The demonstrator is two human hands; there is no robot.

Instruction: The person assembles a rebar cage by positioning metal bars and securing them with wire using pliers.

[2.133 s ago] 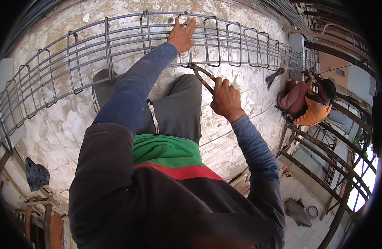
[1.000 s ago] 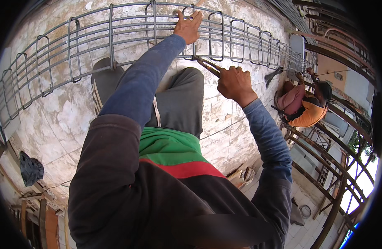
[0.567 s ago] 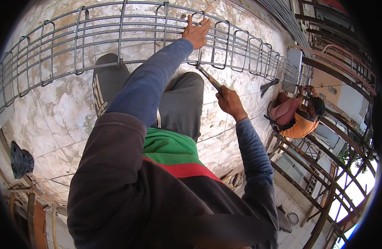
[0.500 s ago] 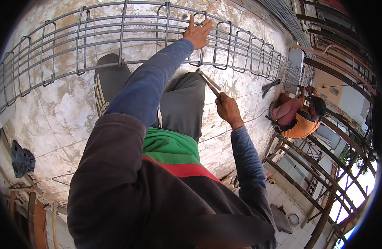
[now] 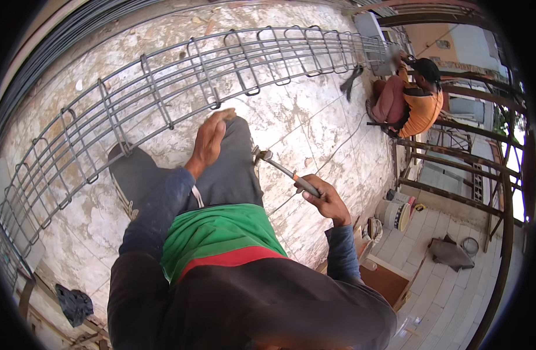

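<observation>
A long rebar cage point(image 5: 201, 73) of grey bars and square stirrups curves across in front of me. My left hand point(image 5: 208, 140) is over my right leg, just short of the cage's near bar. Its fingers are stretched out with nothing in them. Lower and to the right, my right hand point(image 5: 325, 199) is closed round the handles of a pair of metal pincers point(image 5: 282, 168), which have an orange part on the grip. The pincers' head points left toward my right knee, apart from the cage.
At the cage's far right end crouches a co-worker in an orange top point(image 5: 422, 111). A dark bundle of tie wire point(image 5: 350, 81) lies nearby. Long bars point(image 5: 40, 61) run along the upper left. A black plastic bag point(image 5: 74, 304) lies lower left; a bucket point(image 5: 392, 214) stands at right.
My left hand has come off the cage and moved back toward me, down and left. My right hand with the pincers has moved lower. The view has turned.
</observation>
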